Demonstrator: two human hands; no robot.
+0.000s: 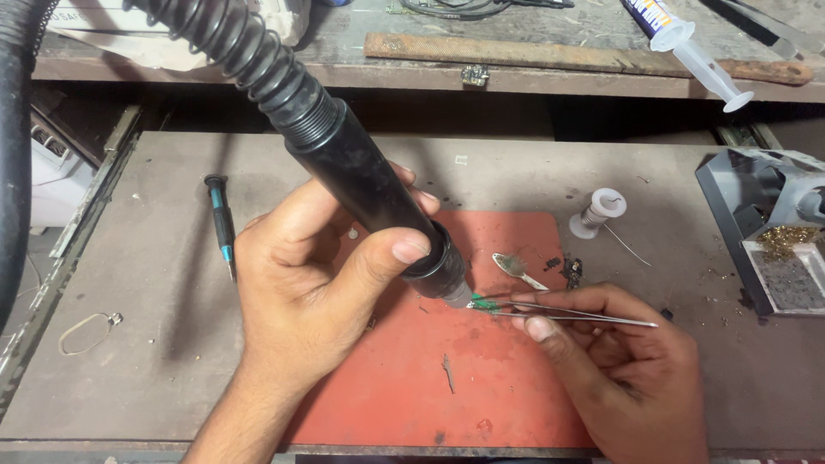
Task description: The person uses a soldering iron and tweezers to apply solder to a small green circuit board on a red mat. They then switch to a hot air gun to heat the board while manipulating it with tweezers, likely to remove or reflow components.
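Left hand [322, 275] clenched around black hot-air handpiece [369, 185], nozzle over small green part [484, 303] pinched in tweezers [567, 313] by right hand [619, 369]; heating apparently underway, steadiness needed next.

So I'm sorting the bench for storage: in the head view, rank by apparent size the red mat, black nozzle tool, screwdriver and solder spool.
1. Red mat, largest.
2. Black nozzle tool, though it sits nearer the camera, which enlarges it.
3. Screwdriver.
4. Solder spool, smallest.
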